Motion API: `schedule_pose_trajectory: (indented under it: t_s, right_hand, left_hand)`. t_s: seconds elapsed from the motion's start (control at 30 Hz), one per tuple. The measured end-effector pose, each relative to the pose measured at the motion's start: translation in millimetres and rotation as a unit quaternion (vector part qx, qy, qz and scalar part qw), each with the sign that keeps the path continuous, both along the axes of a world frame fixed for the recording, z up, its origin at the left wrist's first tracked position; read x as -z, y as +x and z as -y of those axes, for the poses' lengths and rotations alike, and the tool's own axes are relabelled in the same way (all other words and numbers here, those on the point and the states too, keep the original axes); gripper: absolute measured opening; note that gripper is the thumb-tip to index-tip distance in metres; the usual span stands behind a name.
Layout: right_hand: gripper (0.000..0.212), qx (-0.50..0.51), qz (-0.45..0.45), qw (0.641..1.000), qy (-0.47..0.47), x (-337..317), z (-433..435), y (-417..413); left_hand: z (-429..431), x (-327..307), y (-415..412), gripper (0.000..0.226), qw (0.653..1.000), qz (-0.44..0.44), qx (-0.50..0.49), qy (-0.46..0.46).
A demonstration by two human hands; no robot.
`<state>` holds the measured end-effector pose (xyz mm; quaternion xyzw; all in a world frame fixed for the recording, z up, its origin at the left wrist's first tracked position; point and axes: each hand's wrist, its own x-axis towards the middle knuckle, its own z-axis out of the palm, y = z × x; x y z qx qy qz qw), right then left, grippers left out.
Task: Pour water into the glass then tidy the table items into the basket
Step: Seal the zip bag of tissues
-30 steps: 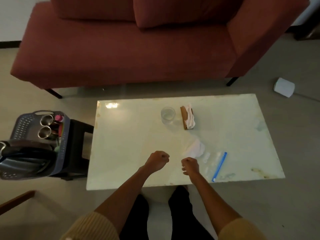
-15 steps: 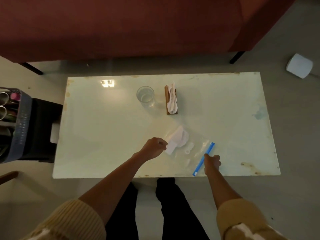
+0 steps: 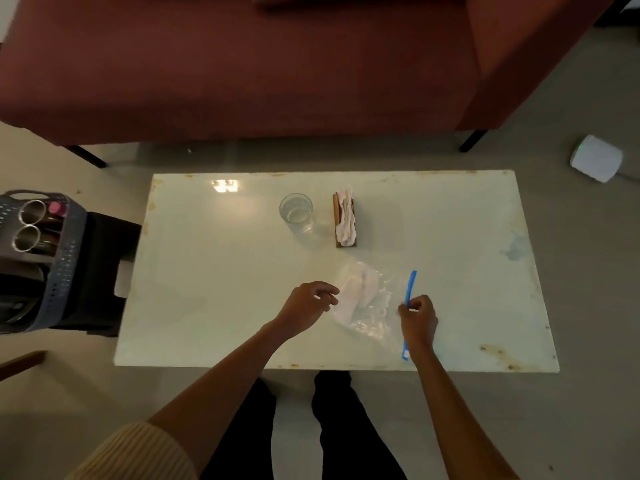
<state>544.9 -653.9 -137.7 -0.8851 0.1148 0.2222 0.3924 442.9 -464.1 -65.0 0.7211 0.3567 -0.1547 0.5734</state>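
A clear zip bag (image 3: 372,306) with a blue seal strip lies on the white table (image 3: 214,271) near its front edge, with white tissue inside. My right hand (image 3: 417,318) pinches the blue strip near its middle. My left hand (image 3: 308,304) has its fingers curled at the bag's left edge; whether it grips the plastic is unclear. A glass (image 3: 296,211) with water stands further back. Beside the glass stands a wooden napkin holder (image 3: 344,220) with white napkins. The grey basket (image 3: 52,258) sits on a black stool at the left.
Two steel cups (image 3: 29,223) and a pink-capped item stand in the basket. A dark red sofa (image 3: 242,64) runs behind the table. A white box (image 3: 595,157) lies on the floor at the right. My legs are under the table's front edge.
Both hands moved from the table's front middle to the zip bag. My right hand took hold of the blue strip and turned it more upright. The view shifted down and closer.
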Motion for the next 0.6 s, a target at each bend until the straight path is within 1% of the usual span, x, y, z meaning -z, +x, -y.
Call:
schedule_pose_trajectory:
  t_s: [0.13, 0.27, 0.37, 0.5, 0.6]
  right_hand:
    - [0.019, -0.124, 0.068, 0.989, 0.049, -67, -15, 2]
    - [0.018, -0.227, 0.064, 0.966, 0.106, -134, -40, -1]
    - [0.013, -0.312, 0.1, 0.939, 0.1, -181, -61, -12]
    - [0.011, -0.405, 0.158, 0.897, 0.083, -246, -97, -31]
    - [0.013, -0.443, 0.167, 0.872, 0.121, -298, -125, -52]
  left_hand:
    - [-10, -47, -7, 0.025, 0.998, 0.052, -0.019, 0.016]
    - [-24, -91, -28, 0.024, 0.995, 0.088, -0.039, 0.022]
    - [-37, -118, -50, 0.027, 0.991, 0.11, -0.038, 0.065]
    - [-60, -147, -77, 0.043, 0.981, 0.145, -0.065, 0.108]
    - [-76, -173, -93, 0.059, 0.983, 0.156, -0.04, 0.088]
